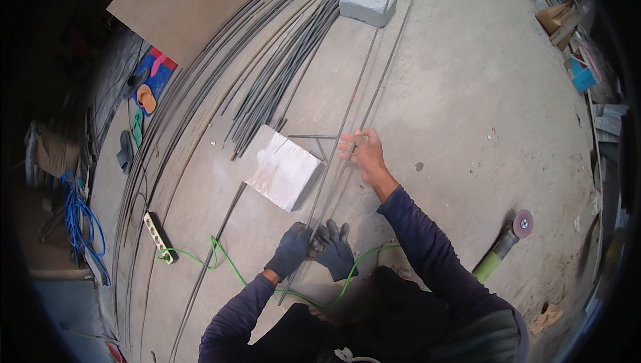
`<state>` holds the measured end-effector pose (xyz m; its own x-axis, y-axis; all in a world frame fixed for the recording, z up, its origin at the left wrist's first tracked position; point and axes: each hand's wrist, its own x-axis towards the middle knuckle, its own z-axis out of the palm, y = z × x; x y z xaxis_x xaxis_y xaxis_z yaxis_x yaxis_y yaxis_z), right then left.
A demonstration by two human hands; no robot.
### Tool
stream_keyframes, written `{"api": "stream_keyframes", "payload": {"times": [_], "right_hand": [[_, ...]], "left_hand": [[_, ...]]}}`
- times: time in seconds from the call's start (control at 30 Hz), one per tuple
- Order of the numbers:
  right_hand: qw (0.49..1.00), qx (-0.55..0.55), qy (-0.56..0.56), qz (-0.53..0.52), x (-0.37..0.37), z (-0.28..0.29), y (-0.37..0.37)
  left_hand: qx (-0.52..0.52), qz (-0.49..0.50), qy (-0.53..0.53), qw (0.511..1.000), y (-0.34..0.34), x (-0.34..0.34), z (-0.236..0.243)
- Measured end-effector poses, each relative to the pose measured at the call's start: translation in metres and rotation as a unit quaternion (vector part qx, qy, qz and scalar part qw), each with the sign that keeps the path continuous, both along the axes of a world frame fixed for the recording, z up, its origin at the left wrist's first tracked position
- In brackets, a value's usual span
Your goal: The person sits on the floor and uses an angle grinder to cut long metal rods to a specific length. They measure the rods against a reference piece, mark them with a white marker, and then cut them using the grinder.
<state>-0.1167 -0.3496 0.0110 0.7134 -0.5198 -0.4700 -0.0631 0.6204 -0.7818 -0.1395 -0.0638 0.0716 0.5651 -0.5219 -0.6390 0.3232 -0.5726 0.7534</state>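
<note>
Two long, thin steel rods (366, 73) slant across the middle, from the grey block down toward me. My left hand (289, 251), in a dark work glove, is closed around the lower part of a rod. Bare, my right hand (364, 155) holds the right-hand rod farther up, its fingers loosely curled and pointing left. An empty dark glove (336, 255) lies on the floor beside my left hand, partly under the rods. Left of the rods is a pale, silvery block (280, 169). A small bent-rod piece (319, 141) sits behind it, partly hidden.
Many steel rods (287, 63) lie at the upper left. A grey block (367, 4) sits at the far end. An angle grinder (504, 246) rests at right. Its green cable (230, 263) crosses toward a power strip (159, 237). Sandals (145, 98) and blue hose (80, 223) lie left.
</note>
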Motion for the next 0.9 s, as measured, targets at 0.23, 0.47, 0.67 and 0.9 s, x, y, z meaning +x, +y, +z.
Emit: {"api": "stream_keyframes", "payload": {"times": [0.23, 0.47, 0.67, 0.9], "right_hand": [[1.000, -0.023, 0.011, -0.003, 0.010, -0.018, 0.014], [0.989, 0.150, -0.013, 0.014, 0.017, -0.025, 0.011], [0.995, 0.042, -0.031, 0.086, 0.008, -0.002, 0.013], [0.971, 0.076, -0.036, 0.224, 0.009, 0.042, 0.072]], "left_hand": [[0.010, -0.037, 0.074, 0.997, -0.005, 0.011, 0.014], [0.062, -0.101, -0.250, 0.961, 0.001, -0.015, -0.038], [0.088, -0.036, -0.305, 0.948, 0.008, -0.026, -0.013], [0.154, 0.046, -0.295, 0.942, 0.093, -0.029, 0.017]]}}
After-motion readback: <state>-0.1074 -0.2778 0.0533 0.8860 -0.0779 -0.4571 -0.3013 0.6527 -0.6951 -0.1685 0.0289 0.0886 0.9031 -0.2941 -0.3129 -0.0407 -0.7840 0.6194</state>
